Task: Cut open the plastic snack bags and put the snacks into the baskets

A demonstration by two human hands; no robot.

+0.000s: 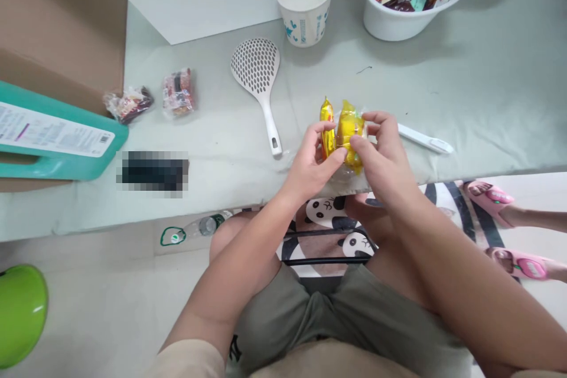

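Note:
At the table's front edge, my left hand (312, 156) is closed on a narrow yellow snack packet (326, 121), held upright between fingers and thumb. My right hand (386, 153) pinches a wider, crinkled yellow packet (349, 124) just beside it. Clear plastic film shows around and below the packets; whose wrapping it is, I cannot tell. Behind my right hand lies a white tool with a long handle (427, 139), its other end hidden. Left of the packets rests a white slotted skimmer (257, 68), handle toward me.
A paper cup (306, 9) and a white tub of wrapped snacks (390, 23) stand at the back. Two wrapped snacks (178, 93) lie leftward near a teal jug (95, 156), a cardboard box (84, 29) and a blurred dark object (155, 171). Another person's pink-slippered feet (527, 266) show at right.

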